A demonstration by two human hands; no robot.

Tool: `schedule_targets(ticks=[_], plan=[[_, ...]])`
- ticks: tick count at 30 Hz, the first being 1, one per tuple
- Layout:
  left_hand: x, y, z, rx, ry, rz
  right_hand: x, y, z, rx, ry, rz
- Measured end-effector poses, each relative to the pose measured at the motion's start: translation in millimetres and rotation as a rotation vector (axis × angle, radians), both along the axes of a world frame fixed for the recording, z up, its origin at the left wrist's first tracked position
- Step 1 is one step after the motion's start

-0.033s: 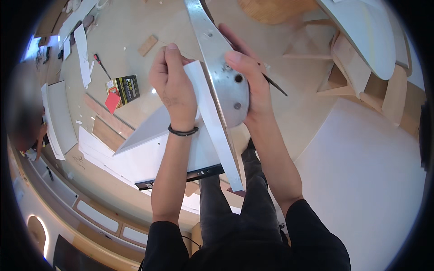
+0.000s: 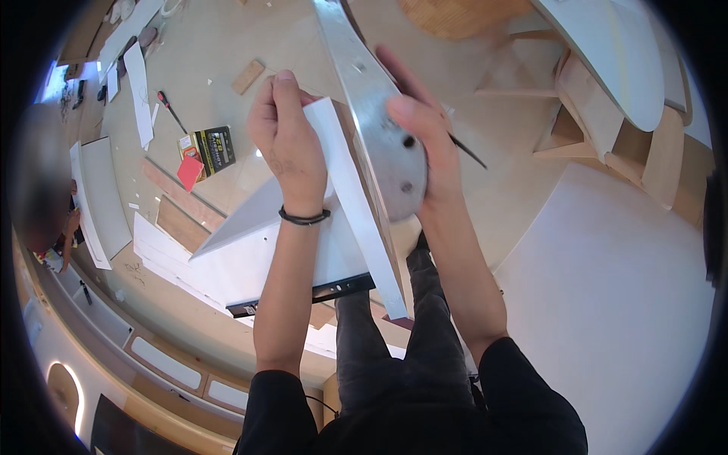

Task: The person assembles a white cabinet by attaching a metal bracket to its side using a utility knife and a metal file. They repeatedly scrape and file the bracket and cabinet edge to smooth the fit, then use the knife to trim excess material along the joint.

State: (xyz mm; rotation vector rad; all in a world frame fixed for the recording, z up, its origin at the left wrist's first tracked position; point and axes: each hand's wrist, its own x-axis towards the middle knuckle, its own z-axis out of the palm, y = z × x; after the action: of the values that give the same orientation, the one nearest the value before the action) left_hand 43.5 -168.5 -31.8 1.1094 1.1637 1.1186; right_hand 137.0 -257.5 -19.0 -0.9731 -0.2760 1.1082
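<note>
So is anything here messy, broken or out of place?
Nothing looks broken or spilled. The floor is cluttered, though: a screwdriver, a small wood block, a red card and loose white panels lie scattered around, while both hands grip a white board.

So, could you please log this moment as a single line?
left hand: grips white panel top edge | right hand: holds metal bracket against panel | floor: red-handled screwdriver, wood block

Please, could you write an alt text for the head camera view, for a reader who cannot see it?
Seen from above, a person's left hand grips the top edge of a white panel, while the right hand presses against a long metal piece with a rounded end. A screwdriver lies on the wooden floor beyond.
</note>
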Motion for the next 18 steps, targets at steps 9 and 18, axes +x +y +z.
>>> schedule_targets(ticks=[9,18], plan=[[0,2,-7,0.03,-0.075,0.002,-19,-112,9,-0.233,-0.117,0.072],[-1,6,-5,0.134,-0.002,0.006,-18,-98,10,-0.14,-0.421,0.208]])
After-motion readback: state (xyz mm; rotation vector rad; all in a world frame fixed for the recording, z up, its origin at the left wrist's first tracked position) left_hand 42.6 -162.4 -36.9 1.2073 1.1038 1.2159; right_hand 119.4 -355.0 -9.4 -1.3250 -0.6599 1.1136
